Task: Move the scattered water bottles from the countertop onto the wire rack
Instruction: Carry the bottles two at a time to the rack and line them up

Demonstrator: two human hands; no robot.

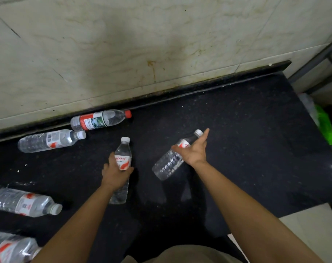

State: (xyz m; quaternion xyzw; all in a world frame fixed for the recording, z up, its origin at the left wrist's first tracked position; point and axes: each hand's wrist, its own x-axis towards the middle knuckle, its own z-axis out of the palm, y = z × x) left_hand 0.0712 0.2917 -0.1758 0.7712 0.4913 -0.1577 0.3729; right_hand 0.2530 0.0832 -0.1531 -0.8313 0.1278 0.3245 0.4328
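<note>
The left hand (114, 174) grips a clear plastic white-capped water bottle (124, 149) at the middle of the black table (246, 130). The right hand (194, 151) lies with straight fingers on a second clear white-capped bottle (167, 166).

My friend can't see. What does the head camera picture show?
A person's left hand grips a water bottle while the right hand is open over a second bottle on a black countertop. Four more bottles lie to the left.

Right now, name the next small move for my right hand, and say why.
Probably curl the right hand round the tilted bottle under it: the fingers lie straight across its label, not yet gripping, while the left hand already grips a second bottle.
</note>
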